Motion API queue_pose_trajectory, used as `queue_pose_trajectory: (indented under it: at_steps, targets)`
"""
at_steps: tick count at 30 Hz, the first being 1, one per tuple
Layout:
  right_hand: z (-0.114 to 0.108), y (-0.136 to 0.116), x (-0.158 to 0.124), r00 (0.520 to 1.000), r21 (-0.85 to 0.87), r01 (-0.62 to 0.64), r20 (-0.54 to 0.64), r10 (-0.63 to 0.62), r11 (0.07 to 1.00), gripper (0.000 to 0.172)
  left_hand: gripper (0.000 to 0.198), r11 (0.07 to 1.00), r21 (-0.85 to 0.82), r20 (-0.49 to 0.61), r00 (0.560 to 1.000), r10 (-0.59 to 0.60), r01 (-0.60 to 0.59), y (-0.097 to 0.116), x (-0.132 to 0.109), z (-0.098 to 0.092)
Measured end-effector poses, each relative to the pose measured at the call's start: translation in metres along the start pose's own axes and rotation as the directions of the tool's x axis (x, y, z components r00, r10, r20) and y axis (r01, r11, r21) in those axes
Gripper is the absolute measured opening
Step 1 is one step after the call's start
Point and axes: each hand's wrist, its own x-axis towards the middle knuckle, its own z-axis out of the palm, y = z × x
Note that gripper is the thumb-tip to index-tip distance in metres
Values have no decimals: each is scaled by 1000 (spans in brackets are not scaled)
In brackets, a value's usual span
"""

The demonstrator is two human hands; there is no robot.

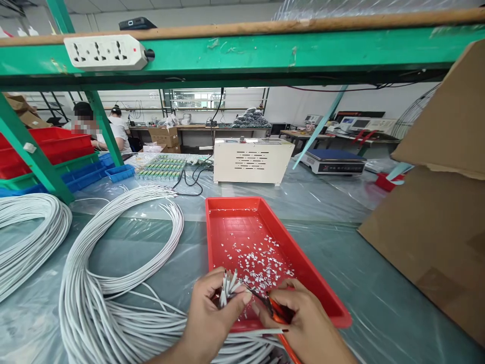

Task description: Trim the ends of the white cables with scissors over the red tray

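Over the near end of a red plastic tray point(303, 255), my left hand point(204, 311) is closed around a bunch of white cable ends point(228, 284). My right hand point(308, 316) grips orange-handled cutters point(279, 312), whose dark jaws point left at the cable ends beside my left fingertips. Whether the jaws are closed on a cable is too small to tell. Small whitish scraps point(261, 265) are scattered across the tray floor. A large coil of white cable point(81, 273) lies left of the tray, its strands running under my hands.
Another cable coil point(56, 222) lies at far left. Behind the tray stands a cream metal box point(252, 164), with a scale point(333, 163) to its right. Cardboard point(428, 242) borders the right side. A green shelf beam point(242, 53) crosses overhead. Two people sit at the back left.
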Motion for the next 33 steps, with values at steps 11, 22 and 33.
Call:
queue_pose_trajectory:
  at_steps: [11,22,33]
  targets:
    - [-2,-7,-1,972,-171,61,-213,-97,983,34,24,998,40,115,993,39,-44,3,0,-1]
    - [-4,-2,2,982,-126,129,-123,-145,984,30,38,951,-174,375,910,-177,256,-5,7,-10]
    - [-16,3,8,819,-44,409,-423,-388,912,19,33,873,-237,386,866,-317,425,5,2,-7]
